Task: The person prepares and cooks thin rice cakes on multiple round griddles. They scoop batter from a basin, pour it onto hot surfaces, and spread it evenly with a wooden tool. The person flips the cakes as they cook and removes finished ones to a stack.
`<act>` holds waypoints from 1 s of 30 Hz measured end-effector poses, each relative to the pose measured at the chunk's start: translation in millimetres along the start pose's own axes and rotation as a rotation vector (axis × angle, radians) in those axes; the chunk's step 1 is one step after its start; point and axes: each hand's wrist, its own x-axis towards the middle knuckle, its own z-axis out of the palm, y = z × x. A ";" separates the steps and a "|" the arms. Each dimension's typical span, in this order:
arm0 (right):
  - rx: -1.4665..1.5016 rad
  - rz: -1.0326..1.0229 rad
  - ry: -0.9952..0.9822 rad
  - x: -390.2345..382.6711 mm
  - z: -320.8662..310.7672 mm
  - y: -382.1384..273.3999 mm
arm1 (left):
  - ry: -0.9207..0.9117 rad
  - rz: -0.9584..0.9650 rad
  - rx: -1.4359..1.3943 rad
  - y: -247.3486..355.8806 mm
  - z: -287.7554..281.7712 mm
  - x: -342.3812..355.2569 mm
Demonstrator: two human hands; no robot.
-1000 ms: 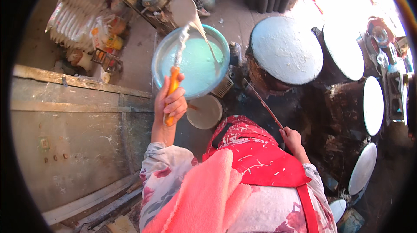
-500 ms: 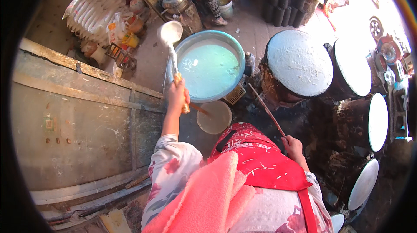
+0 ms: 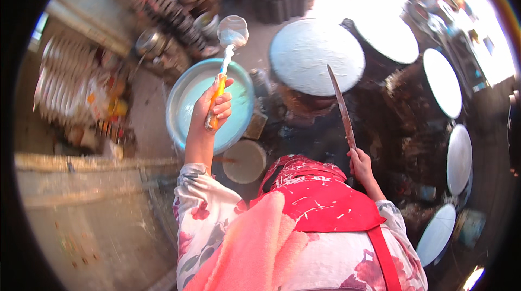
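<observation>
My left hand [image 3: 211,103] grips the orange handle of a ladle [image 3: 233,31], whose batter-smeared cup is raised just beyond a wide turquoise basin [image 3: 172,106] of pale liquid. My right hand [image 3: 360,163] holds a long, narrow flat blade [image 3: 342,109] pointing forward, its tip appearing over the lower part of a large round pale-topped griddle [image 3: 317,49]. A small round bucket [image 3: 244,160] stands below the basin, partly behind my left arm.
More round griddle tops [image 3: 442,82] curve down my right side. Stacked white sacks [image 3: 62,79] lie at left above a worn panel [image 3: 81,226]. Dark cylinders [image 3: 277,0], metal pots [image 3: 152,41] and part of another person's patterned leg [image 3: 173,19] are at the back.
The view has turned, shifting the basin leftward. Batter streamed from the ladle earlier; now its cup is held beyond the basin without that stream. The blade now points more steeply forward, reaching higher in view.
</observation>
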 end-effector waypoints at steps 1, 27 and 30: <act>0.137 0.022 0.024 -3.2 -5.7 -1.5 | -0.007 -0.036 0.044 -2.6 18.3 13.8; 0.804 0.099 1.483 -133.7 -356.7 159.3 | -0.976 -1.147 0.832 -651.5 482.1 221.9; 0.822 0.141 1.511 -124.3 -383.1 178.4 | -1.093 -0.853 1.189 -724.7 477.3 221.5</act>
